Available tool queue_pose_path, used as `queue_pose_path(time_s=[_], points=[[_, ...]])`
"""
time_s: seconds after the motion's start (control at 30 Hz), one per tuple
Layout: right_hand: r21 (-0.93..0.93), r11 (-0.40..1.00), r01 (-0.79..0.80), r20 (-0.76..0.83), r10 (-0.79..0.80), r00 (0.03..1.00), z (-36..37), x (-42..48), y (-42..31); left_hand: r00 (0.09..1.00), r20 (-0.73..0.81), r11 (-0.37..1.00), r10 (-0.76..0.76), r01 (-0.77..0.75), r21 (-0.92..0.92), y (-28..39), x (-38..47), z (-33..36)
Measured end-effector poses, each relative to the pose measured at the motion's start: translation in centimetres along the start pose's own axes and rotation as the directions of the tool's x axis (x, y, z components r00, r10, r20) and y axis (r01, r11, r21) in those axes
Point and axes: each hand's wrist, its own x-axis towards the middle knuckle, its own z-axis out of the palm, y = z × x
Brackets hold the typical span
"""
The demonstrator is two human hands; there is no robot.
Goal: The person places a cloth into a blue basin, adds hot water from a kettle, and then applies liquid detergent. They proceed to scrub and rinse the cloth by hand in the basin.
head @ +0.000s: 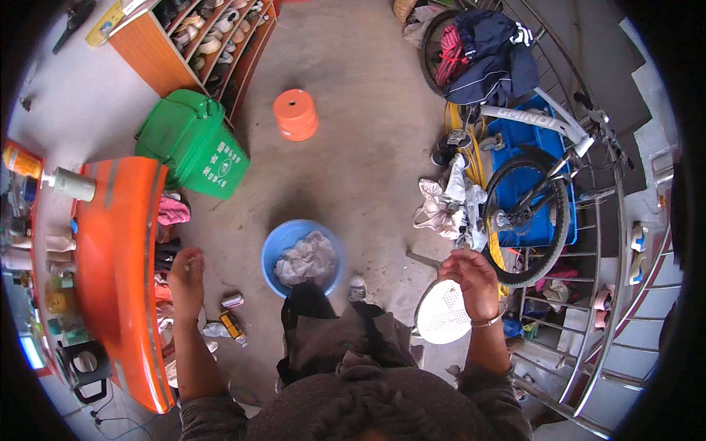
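My left hand (187, 278) is raised beside the orange counter (118, 264), its fingers loosely curled. From above, its palm is mostly hidden and nothing shows in it. My right hand (473, 278), with a bracelet at the wrist, is held out above the edge of a white perforated stool seat (441, 313). Its fingers are bent and apart, with no held thing visible. Just beyond its fingertips lies a heap of pale cloths (441, 212). Between my hands, against my leg, a blue plastic basin (266, 251) holds a crumpled whitish cloth (306, 259).
A bicycle (527, 118) draped with a dark jacket (491, 60) leans along metal railings (598, 264) at right, near a blue crate (535, 231). Ahead stands an orange cylinder (296, 114) on the concrete floor (353, 165). A green bin (193, 146) and shoe rack (151, 58) stand left.
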Motion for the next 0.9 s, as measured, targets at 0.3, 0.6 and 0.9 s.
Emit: queue_pose_path(time_s=[0.3, 0.6, 0.9], points=[[0.062, 0.995, 0.083, 0.089, -0.089, 0.992, -0.6, 8.6, -3.9, 0.939, 0.282, 0.968, -0.200, 0.145, 0.204, 0.2, 5.0, 10.0], [-0.019, 0.997, 0.080, 0.232, -0.073, 0.970, 4.6, 28.2, -10.3, 0.797, 0.485, 0.926, -0.360, 0.242, 0.290, -0.9, 16.8, 18.7], [-0.392, 0.903, -0.176, 0.624, 0.401, 0.671, 26.3, 45.9, -7.5, 0.569, -0.180, 0.593, -0.802, 0.796, -0.126, -3.4, 10.6, 13.6]])
